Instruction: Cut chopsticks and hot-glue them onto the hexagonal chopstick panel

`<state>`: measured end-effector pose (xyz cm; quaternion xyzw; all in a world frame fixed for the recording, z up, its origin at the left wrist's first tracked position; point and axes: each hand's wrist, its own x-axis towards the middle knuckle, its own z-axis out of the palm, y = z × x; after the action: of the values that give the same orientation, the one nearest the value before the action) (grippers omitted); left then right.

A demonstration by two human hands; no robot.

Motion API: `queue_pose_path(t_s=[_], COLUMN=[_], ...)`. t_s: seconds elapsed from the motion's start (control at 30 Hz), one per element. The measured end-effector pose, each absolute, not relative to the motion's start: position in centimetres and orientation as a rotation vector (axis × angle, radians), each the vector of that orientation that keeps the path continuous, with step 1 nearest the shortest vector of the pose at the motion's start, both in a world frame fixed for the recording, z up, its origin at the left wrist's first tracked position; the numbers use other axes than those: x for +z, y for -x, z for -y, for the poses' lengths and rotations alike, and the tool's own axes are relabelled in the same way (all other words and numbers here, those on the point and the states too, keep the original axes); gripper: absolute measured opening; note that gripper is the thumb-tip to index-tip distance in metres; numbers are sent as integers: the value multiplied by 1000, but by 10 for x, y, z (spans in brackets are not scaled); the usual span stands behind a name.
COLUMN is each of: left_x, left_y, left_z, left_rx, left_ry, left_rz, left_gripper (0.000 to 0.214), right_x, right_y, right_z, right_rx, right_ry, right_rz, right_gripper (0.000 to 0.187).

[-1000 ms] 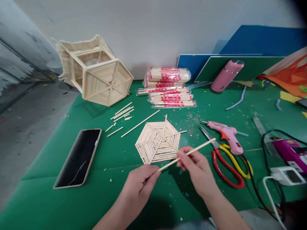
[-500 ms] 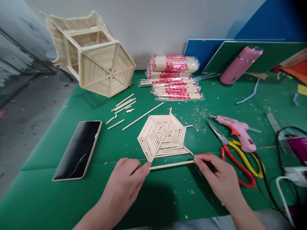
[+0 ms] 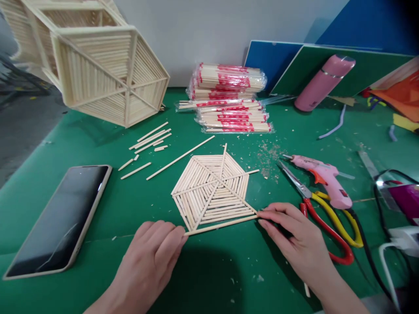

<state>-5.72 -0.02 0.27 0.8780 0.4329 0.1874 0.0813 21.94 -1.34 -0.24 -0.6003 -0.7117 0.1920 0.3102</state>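
A thin wooden stick (image 3: 222,224) lies along the near edge of a flat hexagonal stick panel (image 3: 212,185), built of spokes and rows of sticks. My left hand (image 3: 157,253) pinches the stick's left end beside the panel's near left corner. At the other end, my right hand (image 3: 291,240) grips it with thumb and fingertips, by the tip of a spoke. Some spokes stick out past the panel's rows. Loose cut sticks (image 3: 152,139) and one longer stick (image 3: 180,158) rest behind and left of the panel.
A phone (image 3: 59,222) lies at left, below a large stick-built lantern-like structure (image 3: 114,78). Wrapped chopstick bundles (image 3: 232,98) are stacked behind. At right are red-and-yellow-handled scissors (image 3: 327,218), a pink glue gun (image 3: 322,176) with cords, and a pink bottle (image 3: 325,83).
The stick has come closer to the panel's near edge, now close against it at the spoke ends. Both hands still hold it. The camera view has shifted nearer.
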Motion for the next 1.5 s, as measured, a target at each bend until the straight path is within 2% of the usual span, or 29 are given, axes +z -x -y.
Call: queue_pose_path(t_s=[0.4, 1.5], left_x=[5, 4], left_y=[58, 69], left_z=[2, 2], left_rx=[565, 539], left_ry=[-2622, -2719], left_rz=[-1401, -1362], left_gripper=[22, 18], right_x=[-4, -3], right_y=[-217, -214], right_z=[9, 10], right_rx=[496, 463], right_ry=[1622, 1647], right_rz=[1878, 1869], right_gripper=[17, 16])
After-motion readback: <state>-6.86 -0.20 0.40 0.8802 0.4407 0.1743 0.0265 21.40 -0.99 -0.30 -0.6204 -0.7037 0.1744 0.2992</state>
